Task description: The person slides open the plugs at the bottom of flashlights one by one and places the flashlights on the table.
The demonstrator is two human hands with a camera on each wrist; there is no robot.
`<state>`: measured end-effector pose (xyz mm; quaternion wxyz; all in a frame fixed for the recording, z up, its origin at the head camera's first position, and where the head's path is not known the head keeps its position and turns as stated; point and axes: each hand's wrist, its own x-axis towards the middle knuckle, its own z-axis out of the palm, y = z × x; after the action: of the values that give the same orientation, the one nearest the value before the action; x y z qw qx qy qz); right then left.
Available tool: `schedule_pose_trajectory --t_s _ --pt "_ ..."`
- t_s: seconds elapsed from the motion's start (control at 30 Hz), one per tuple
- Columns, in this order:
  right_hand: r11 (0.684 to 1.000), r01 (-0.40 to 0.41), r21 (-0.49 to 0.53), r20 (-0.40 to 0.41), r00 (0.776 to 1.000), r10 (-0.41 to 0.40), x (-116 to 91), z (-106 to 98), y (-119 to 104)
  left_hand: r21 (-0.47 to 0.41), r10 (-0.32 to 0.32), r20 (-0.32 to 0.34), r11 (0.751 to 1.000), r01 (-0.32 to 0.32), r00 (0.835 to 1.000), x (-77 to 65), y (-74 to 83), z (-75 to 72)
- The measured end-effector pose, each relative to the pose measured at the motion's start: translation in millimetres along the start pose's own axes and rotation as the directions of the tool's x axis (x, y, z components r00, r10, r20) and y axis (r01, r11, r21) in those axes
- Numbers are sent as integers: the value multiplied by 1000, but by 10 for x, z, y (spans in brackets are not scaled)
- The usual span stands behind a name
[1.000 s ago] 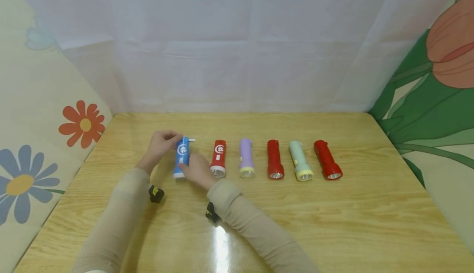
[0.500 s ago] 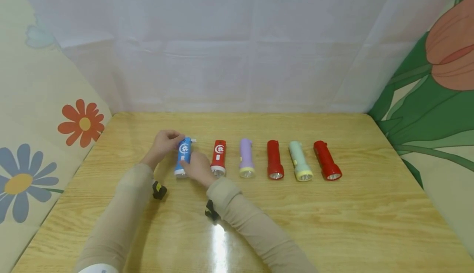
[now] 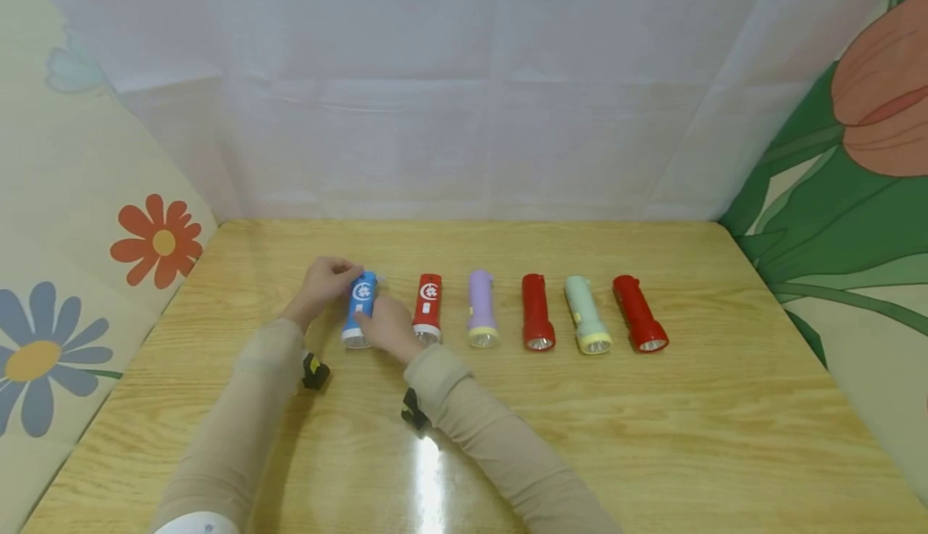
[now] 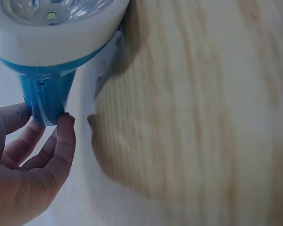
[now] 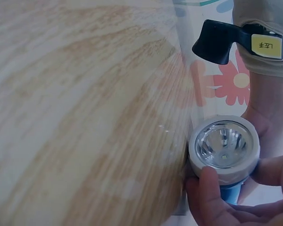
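Observation:
A blue flashlight [image 3: 359,308] with a white head and a white printed pattern lies at the left end of a row, lens end nearest the person. My left hand [image 3: 324,284] pinches its narrow tail end between thumb and fingers; the left wrist view shows that hand [image 4: 33,155] at the blue body behind the white head. From the right side, my right hand [image 3: 390,329] holds the head end. In the right wrist view, fingers [image 5: 210,188] and thumb stand on either side of the white rim round the lens [image 5: 224,145]. A small pale piece juts from the tail's right side.
Right of the blue one, a red flashlight with a white head [image 3: 429,300], a purple one [image 3: 482,304], a dark red one [image 3: 537,308], a mint one [image 3: 586,308] and another dark red one [image 3: 640,308] lie in a row on the wooden table [image 3: 689,437].
The blue flashlight has shifted slightly right and turned, so its lens now shows at the front. The left hand moved right with it. The silver piece at its tail shows less. Other flashlights stayed put.

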<state>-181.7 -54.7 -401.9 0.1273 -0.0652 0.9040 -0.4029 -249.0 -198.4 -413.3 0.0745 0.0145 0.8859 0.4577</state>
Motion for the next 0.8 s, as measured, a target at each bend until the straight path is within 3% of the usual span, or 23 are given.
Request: schedule_pose_trajectory --t_s 0.4,0.8 --pt "998 3 -59 2 1000 -3 7 9 -21 -36 -52 -11 998 51 999 -31 8 24" --pt "991 48 -123 -53 997 -54 11 0 -6 8 -8 -15 1000 8 1000 -54 27 56"
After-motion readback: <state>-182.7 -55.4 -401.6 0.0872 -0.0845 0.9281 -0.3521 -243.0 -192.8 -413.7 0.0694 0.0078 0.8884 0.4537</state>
